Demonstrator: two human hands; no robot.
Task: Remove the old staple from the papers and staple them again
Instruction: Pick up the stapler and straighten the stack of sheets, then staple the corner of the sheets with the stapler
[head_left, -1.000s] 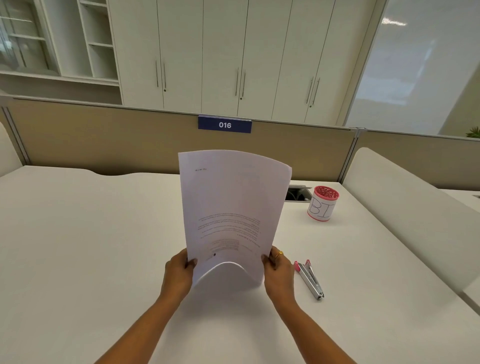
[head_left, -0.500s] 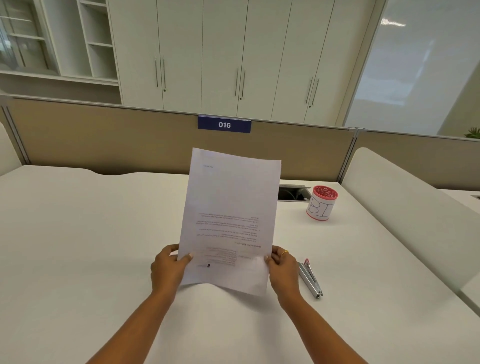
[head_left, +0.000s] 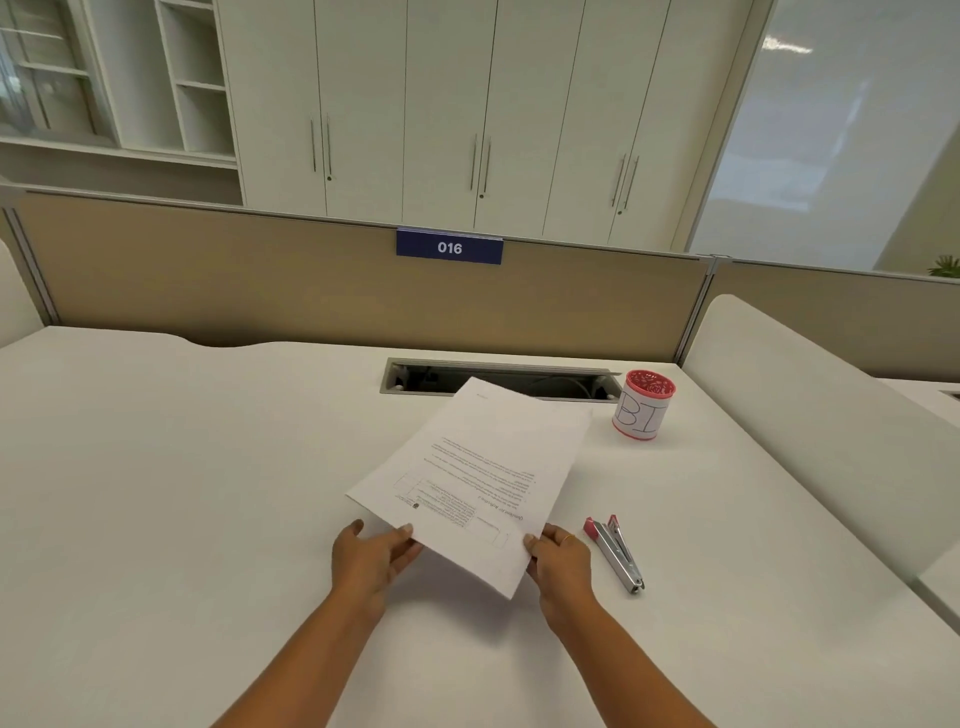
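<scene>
The white printed papers (head_left: 483, 467) lie tilted low over the white desk (head_left: 182, 467), text upside down to me. My left hand (head_left: 374, 556) pinches their near left edge and my right hand (head_left: 558, 558), with a ring on it, grips the near right corner. A silver stapler with pink ends (head_left: 615, 553) lies flat on the desk just right of my right hand. No staple is visible in the papers.
A red-rimmed white cup marked "BI" (head_left: 644, 405) stands at the back right. An open cable slot (head_left: 498, 376) sits behind the papers. A beige partition (head_left: 260, 280) closes the desk's far side, a white divider (head_left: 810, 415) the right.
The papers were held upright and bowed, then flattened; now they are lowered toward the desk and turned clockwise. Both hands kept their hold.
</scene>
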